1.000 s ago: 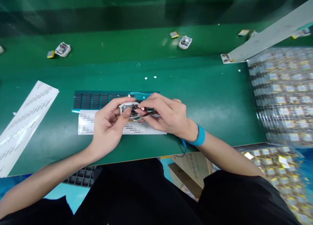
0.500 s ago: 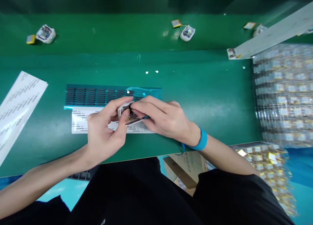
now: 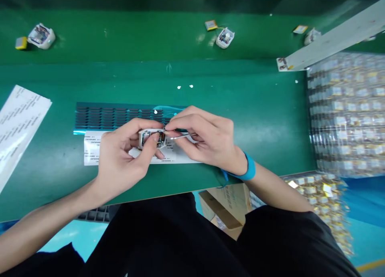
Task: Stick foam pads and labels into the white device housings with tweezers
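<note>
While the small white device [image 3: 152, 138] is pinched firmly in the left hand [image 3: 120, 160], the tweezers [image 3: 177, 136], clamped between the right hand [image 3: 207, 142] fingers, should be guided steadily.

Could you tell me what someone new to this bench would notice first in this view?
At the centre of the green bench, the left hand grips a small white open casing while the right hand works metal tweezers at its edge. Just behind lies a blue sheet of dark pads, and at the far right a large stack of wrapped yellow parts.
</note>
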Demonstrator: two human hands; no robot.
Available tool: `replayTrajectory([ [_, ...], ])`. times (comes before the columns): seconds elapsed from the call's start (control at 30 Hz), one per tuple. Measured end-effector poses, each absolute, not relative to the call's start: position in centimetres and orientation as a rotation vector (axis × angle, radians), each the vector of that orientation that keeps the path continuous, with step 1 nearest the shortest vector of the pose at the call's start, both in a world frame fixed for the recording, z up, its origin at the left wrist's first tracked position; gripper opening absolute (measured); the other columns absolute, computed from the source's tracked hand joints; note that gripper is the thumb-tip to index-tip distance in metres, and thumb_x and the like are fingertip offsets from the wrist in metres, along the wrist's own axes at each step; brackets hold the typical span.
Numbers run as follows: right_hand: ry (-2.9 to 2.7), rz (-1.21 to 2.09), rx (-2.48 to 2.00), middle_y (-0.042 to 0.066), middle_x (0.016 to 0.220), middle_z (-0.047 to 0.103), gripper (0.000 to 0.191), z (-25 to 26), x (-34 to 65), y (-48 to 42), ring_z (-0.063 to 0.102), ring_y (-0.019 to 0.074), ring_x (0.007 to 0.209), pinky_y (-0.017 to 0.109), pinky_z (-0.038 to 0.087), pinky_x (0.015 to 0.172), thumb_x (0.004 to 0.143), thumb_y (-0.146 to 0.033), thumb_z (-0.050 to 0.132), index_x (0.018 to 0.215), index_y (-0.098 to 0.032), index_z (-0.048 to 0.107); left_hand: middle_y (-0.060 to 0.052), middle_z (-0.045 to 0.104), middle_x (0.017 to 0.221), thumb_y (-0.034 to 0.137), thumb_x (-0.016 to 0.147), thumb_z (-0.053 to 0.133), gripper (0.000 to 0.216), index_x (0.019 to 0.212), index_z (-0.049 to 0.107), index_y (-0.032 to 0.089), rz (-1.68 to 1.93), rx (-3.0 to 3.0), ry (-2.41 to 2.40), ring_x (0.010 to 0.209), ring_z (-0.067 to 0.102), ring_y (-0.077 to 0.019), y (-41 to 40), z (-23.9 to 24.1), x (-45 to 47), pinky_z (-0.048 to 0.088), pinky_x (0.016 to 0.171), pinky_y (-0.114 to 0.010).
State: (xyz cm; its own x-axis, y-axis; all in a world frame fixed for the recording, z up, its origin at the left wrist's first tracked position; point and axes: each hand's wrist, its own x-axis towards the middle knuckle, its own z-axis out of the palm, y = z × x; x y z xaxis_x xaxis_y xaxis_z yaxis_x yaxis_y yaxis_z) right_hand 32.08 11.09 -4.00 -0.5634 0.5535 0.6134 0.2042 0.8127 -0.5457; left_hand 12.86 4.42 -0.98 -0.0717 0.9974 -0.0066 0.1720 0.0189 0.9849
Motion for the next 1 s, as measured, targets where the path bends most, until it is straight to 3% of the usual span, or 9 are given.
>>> replayTrajectory([
  [0.1, -2.128, 0.598, -0.550, 0.003, 0.098, 0.079, 0.002, -3.8, 32.1, 11.3, 0.076, 0.0120, 0.091, 0.023, 0.064, 0.081, 0.101, -0.016, 0.072, 0.101, -0.016, 0.070, 0.000, 0.078, 0.074, 0.021, 0.093, 0.076, 0.005, 0.098, 0.077, 0.019, 1.133, 1.313, 1.417, 0.057, 0.078, -0.0181, 4.5, -1.2, 12.6, 0.063, 0.054, -0.022],
  [0.4, -2.163, 0.494, -0.565, 0.008, 0.106, 0.081, 0.008, -4.5, 32.1, 11.2, 0.079, 0.0144, 0.095, 0.026, 0.065, 0.081, 0.103, -0.011, 0.066, 0.106, -0.014, 0.074, -0.001, 0.077, 0.064, 0.028, 0.092, 0.081, 0.009, 0.095, 0.079, 0.020, 0.951, 1.177, 1.264, 0.054, 0.078, -0.0243, 5.8, -1.2, 11.2, 0.062, 0.047, -0.027],
  [0.57, -2.179, 0.353, -0.633, 0.001, 0.103, 0.083, 0.020, -4.7, 32.2, 10.8, 0.080, 0.0086, 0.089, 0.016, 0.057, 0.064, 0.106, -0.008, 0.057, 0.110, -0.016, 0.075, -0.001, 0.077, 0.064, 0.032, 0.090, 0.086, 0.015, 0.095, 0.080, 0.020, 0.982, 1.115, 1.252, 0.054, 0.079, -0.0257, 5.7, -1.0, 11.1, 0.066, 0.052, -0.029],
  [0.77, -2.214, 0.214, -0.755, -0.001, 0.096, 0.084, 0.018, -4.7, 32.3, 11.0, 0.078, 0.0084, 0.077, 0.018, 0.054, 0.056, 0.103, -0.008, 0.061, 0.110, -0.017, 0.075, -0.002, 0.079, 0.069, 0.032, 0.091, 0.085, 0.014, 0.097, 0.081, 0.020, 0.968, 1.147, 1.282, 0.056, 0.079, -0.0257, 5.6, -0.9, 11.2, 0.065, 0.051, -0.028],
  [0.9, -2.243, 0.137, -0.820, 0.006, 0.122, 0.083, 0.026, -4.4, 32.6, 11.8, 0.082, 0.0141, 0.100, 0.018, 0.063, 0.068, 0.103, -0.007, 0.061, 0.124, -0.014, 0.074, -0.001, 0.079, 0.069, 0.027, 0.092, 0.081, 0.009, 0.098, 0.079, 0.020, 0.981, 1.165, 1.294, 0.056, 0.080, -0.0249, 5.5, -0.9, 11.2, 0.062, 0.048, -0.027],
  [1.0, -2.344, 0.130, -0.657, 0.004, 0.127, 0.082, 0.026, -4.4, 32.8, 11.9, 0.082, 0.0131, 0.105, 0.017, 0.064, 0.071, 0.105, -0.009, 0.059, 0.124, -0.018, 0.075, -0.001, 0.080, 0.074, 0.024, 0.093, 0.078, 0.008, 0.100, 0.077, 0.019, 0.997, 1.172, 1.275, 0.059, 0.081, -0.0248, 5.5, -0.9, 11.3, 0.065, 0.053, -0.028],
])
